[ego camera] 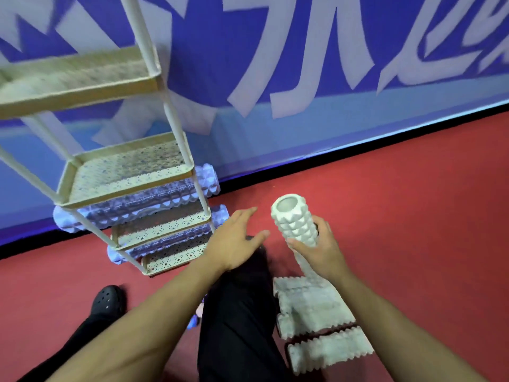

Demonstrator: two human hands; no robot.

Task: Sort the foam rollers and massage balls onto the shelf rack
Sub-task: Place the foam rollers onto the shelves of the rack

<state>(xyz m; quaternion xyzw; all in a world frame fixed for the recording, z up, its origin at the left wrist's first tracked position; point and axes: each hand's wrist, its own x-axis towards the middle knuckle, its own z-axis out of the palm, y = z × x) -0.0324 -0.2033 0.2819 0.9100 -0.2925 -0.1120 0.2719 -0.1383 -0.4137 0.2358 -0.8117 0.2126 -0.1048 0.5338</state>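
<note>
The person is crouched low on the red floor [399, 202] beside the shelf rack [132, 172], which makes sense, since the tiers with rollers on them are the low ones. The right hand [321, 248] is wrapped around a white foam roller [296, 223], fingers curled over its knobbly side near the lower part, so the roller stands nearly upright with its hollow end facing up and tipped slightly toward the rack. Holding it near the bottom leaves most of its length free, which I judge would help in swinging it level before sliding it onto a tier. The left hand [237, 238] holds nothing; its fingers are stretched out flat and it hovers between the rack and the white roller, close to the roller but apart from it, probably ready to take the free end. Two pale blue ridged rollers are on the rack, one [137, 205] lying lengthwise under the middle tray and sticking out past the posts at both ends, another [168, 241] lower down in the same manner. They lie sideways because they are longer than the trays are wide. Two more white rollers [314, 301] lie on the floor just below the right forearm, side by side and within easy reach. I see no massage balls clearly. A black perforated shoe [108, 300] is planted left of the dark-trousered knee.
</note>
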